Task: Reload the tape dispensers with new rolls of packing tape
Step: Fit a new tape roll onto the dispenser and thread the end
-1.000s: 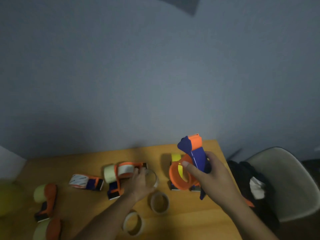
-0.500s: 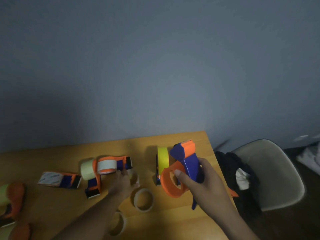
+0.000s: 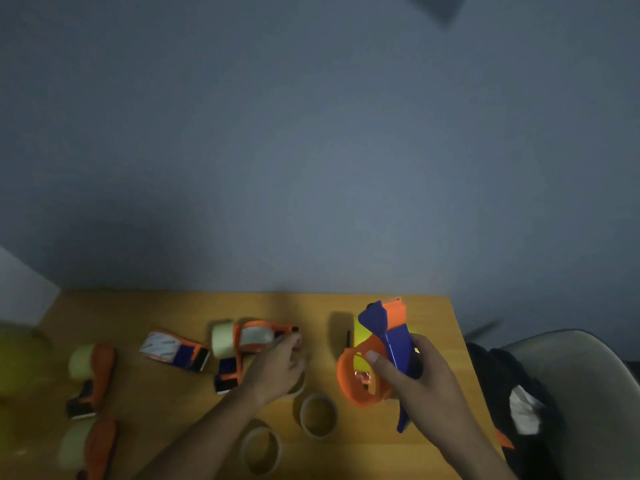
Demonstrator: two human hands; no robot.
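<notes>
Overhead, dim light; wooden table (image 3: 346, 306) against a grey-blue wall (image 3: 311, 150). Surroundings: pale chair (image 3: 585, 372) off the table's right edge with dark clothing (image 3: 491, 382) heaped on its seat. Two loaded dispensers with pale rolls at far left, one (image 3: 90, 375) behind the other (image 3: 88, 445); a dispenser lying flat (image 3: 175, 351) to their right; then another loaded dispenser (image 3: 242, 344) with a pale roll, orange frame. Two empty cardboard cores near the front edge, one (image 3: 318, 415) right of the left wrist, one (image 3: 260, 452) partly hidden by the left forearm. A third ring (image 3: 299, 386) is mostly hidden under the left hand (image 3: 277, 368). That hand hovers palm down, fingers loosely curled, fingertips at the orange-framed dispenser; blur prevents telling whether it holds anything. Right hand (image 3: 415, 379) grips the blue handle of an orange-and-blue dispenser (image 3: 381, 355), thumb across the front, fingers wrapped behind. This dispenser is raised above the table's right portion, long axis near upright and leaning slightly left; orange-and-blue head points up and away toward the wall, handle tip down toward the viewer, orange hoop to the left. It partly blocks a yellow tape roll (image 3: 362, 336) standing behind it on the table.
</notes>
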